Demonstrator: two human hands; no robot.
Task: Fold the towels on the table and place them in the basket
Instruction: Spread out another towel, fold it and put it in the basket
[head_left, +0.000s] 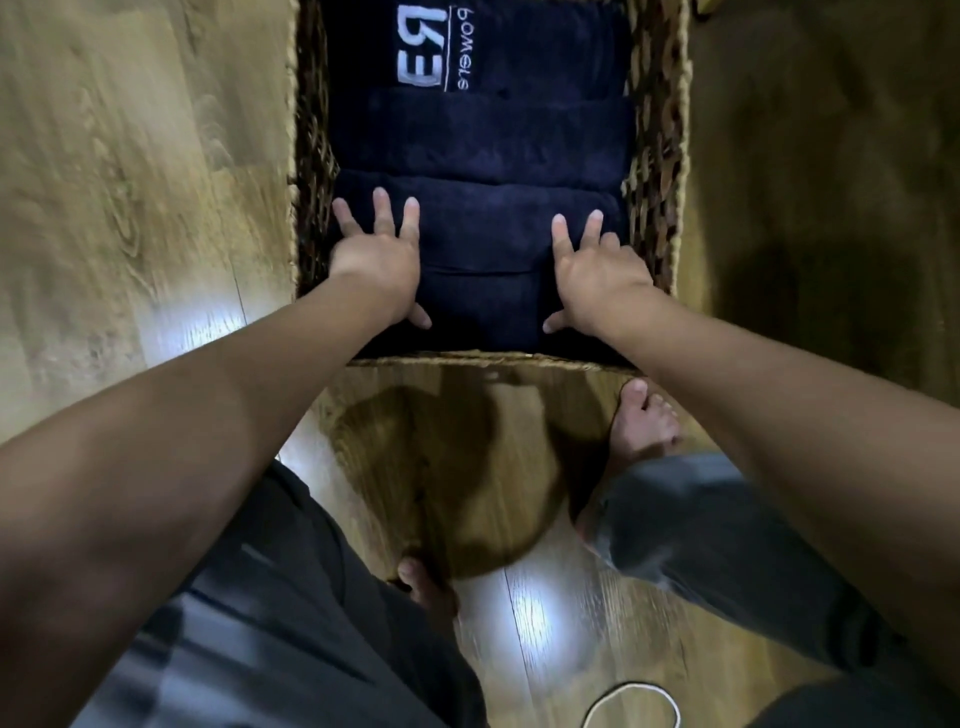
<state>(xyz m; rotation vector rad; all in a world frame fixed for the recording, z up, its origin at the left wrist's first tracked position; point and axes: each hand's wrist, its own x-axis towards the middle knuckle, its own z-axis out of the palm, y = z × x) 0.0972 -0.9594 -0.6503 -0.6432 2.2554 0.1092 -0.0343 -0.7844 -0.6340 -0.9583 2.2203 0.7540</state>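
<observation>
Both hands lie flat with fingers spread, gripping nothing: left hand (376, 254) and right hand (595, 273) press the nearest folded navy towel (483, 249) into the woven basket (662, 156). Best to press evenly, keeping 3 rows level. The basket stands on glossy wood floor (130, 156).

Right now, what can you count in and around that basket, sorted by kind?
Folded navy towels in the basket: 3 visible
Woven basket: 1
Hands pressing flat on the nearest towel: 2, the left hand and the right hand
Bare feet on the wooden floor: 2
White cord on the floor: 1
Total: 9
</observation>
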